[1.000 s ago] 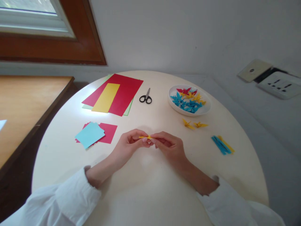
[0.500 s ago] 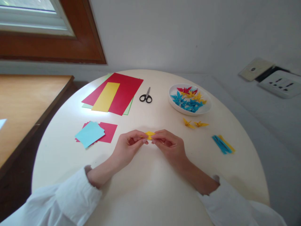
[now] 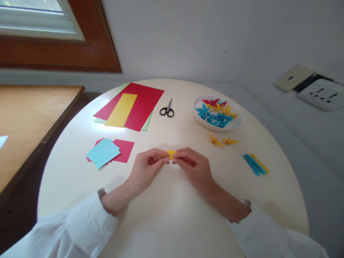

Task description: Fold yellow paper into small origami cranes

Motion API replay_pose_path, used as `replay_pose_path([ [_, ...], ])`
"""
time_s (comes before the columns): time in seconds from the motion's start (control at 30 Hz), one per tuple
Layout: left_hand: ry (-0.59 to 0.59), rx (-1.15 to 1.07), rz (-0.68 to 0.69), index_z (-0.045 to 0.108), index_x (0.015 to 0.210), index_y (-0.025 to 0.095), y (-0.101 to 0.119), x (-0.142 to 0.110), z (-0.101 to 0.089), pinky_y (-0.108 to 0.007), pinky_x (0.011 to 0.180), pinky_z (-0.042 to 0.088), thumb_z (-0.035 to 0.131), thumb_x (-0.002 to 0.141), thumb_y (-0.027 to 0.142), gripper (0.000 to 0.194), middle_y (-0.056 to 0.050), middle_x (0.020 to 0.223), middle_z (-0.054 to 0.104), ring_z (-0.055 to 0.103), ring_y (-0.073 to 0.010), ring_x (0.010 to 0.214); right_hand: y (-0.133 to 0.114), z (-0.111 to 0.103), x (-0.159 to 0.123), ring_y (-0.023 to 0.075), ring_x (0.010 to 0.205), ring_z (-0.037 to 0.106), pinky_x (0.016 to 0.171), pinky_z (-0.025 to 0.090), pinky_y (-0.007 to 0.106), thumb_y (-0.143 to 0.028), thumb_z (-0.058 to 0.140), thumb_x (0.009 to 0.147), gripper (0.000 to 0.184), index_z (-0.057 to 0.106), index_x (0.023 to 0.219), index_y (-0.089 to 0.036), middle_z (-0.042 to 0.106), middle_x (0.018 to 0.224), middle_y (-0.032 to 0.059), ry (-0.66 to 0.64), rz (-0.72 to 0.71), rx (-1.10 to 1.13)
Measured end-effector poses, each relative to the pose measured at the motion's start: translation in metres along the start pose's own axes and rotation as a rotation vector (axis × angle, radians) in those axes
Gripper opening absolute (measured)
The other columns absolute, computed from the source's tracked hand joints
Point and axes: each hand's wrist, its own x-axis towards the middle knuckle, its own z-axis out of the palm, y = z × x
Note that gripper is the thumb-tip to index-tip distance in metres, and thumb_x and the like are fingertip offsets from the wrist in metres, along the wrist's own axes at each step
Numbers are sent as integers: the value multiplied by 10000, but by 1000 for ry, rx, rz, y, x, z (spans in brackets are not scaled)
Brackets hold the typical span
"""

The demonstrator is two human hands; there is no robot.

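Between my fingertips is a small yellow folded paper crane (image 3: 171, 153), held over the middle of the white round table (image 3: 172, 208). My left hand (image 3: 147, 166) pinches its left side, thumb against fingers. On the other side, my right hand (image 3: 193, 165) pinches it in the same way. The fingers cover most of its edges, so its exact shape is partly hidden. Two finished yellow paper cranes (image 3: 223, 141) lie to the right, beyond my right hand.
Behind those cranes stands a white dish (image 3: 200, 125) of blue, yellow and red cranes. Blue and yellow paper strips (image 3: 255, 165) lie at the right. Scissors (image 3: 167, 110) rest at the back, beside red, yellow and green sheets (image 3: 145, 104). Light-blue squares (image 3: 103, 153) overlap pink ones (image 3: 126, 150) at the left.
My fingertips have drawn very slightly closer together on the yellow paper. Both hands keep their pinch, and the things on the table stay where they were.
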Motion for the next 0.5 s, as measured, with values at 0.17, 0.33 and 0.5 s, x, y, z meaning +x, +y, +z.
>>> replay_pose_path([
  [0.17, 11, 23, 4, 656, 692, 151, 1, -1, 1, -247, 619, 499, 640, 689, 249, 99, -35, 676, 700, 641, -152, 658, -1, 3, 0, 127, 642, 604, 584, 553, 259, -278, 648, 736, 86, 641, 708, -197, 618, 761, 21, 5, 63, 63],
  [0.33, 39, 74, -20, 656, 712, 142, 0, -2, 1, -249, 588, 477, 630, 697, 248, 110, -45, 680, 691, 621, -151, 636, -4, 5, 1, 120, 597, 586, 550, 545, 253, -289, 647, 726, 108, 617, 689, -192, 612, 721, 16, 7, 92, 43],
  [0.5, 48, 58, 5, 631, 697, 142, 0, -3, 2, -244, 587, 465, 630, 703, 263, 121, -35, 657, 668, 610, -143, 631, -7, 6, 0, 110, 546, 577, 515, 539, 247, -301, 657, 709, 123, 615, 691, -187, 635, 715, 17, 47, 119, 53],
])
